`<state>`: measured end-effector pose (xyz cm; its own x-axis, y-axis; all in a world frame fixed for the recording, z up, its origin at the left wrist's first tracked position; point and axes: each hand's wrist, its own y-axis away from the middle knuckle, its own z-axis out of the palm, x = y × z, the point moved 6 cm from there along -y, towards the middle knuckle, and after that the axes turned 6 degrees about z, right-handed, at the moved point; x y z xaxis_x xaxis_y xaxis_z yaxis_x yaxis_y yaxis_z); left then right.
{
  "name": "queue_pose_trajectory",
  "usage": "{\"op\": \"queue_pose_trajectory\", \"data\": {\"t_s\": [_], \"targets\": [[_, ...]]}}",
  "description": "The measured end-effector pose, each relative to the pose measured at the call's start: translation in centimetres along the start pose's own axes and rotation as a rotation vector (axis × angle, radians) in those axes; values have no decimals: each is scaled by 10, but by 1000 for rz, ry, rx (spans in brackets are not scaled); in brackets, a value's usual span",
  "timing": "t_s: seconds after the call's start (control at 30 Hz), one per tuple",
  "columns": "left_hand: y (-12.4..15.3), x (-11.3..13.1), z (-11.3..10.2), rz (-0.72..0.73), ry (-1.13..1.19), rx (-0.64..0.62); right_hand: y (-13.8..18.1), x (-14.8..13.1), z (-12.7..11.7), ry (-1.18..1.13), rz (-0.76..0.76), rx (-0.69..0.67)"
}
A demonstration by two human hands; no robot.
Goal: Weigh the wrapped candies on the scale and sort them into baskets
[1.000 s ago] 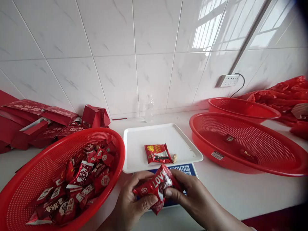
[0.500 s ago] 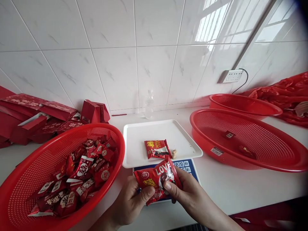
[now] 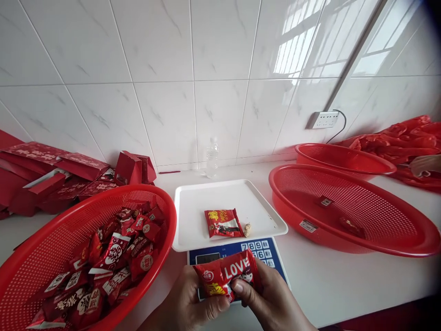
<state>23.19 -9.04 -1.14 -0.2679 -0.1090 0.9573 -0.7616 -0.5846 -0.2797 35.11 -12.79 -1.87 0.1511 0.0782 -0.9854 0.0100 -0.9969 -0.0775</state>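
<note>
Both my hands grip one red snack packet (image 3: 225, 275) printed with "LOVE", held low in front of me over the blue scale (image 3: 241, 255). My left hand (image 3: 193, 305) pinches its left side with thumb on top. My right hand (image 3: 267, 301) pinches the right side. Behind it, a white tray (image 3: 196, 207) rests on the scale and carries another red packet (image 3: 223, 223) and a small peanut-like piece (image 3: 246, 227). A red basket (image 3: 44, 243) at my left holds several red packets.
A large red basket (image 3: 379, 230) at right holds two or three small packets; a second red basket (image 3: 344, 158) stands behind it. Red gift boxes (image 3: 51, 177) lie at far left, a clear bottle (image 3: 212, 157) by the tiled wall, and another person's hand (image 3: 425, 164) on red bags at far right.
The packet and both hands dropped lower and nearer to me, uncovering more of the scale's keypad. The packet now lies more level between my fingers.
</note>
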Motion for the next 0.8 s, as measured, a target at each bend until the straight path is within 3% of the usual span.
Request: {"op": "queue_pose_trajectory", "data": {"t_s": [0.13,0.33,0.53,0.67,0.73,0.8], "targets": [[4,-4,0,23,-40,18,2,1,3,-65,36,-60],[29,-32,-22,18,-215,279,-2,-2,2,-26,25,-119],[19,-30,-20,107,-322,196,-1,-9,1,112,-37,-96],[13,-17,-23,354,-450,210,5,-20,-20,272,-183,69],[15,-11,-23,467,-466,215,9,-22,-49,345,-202,289],[16,-9,-23,482,-464,193,15,-26,-91,485,-182,598]]}}
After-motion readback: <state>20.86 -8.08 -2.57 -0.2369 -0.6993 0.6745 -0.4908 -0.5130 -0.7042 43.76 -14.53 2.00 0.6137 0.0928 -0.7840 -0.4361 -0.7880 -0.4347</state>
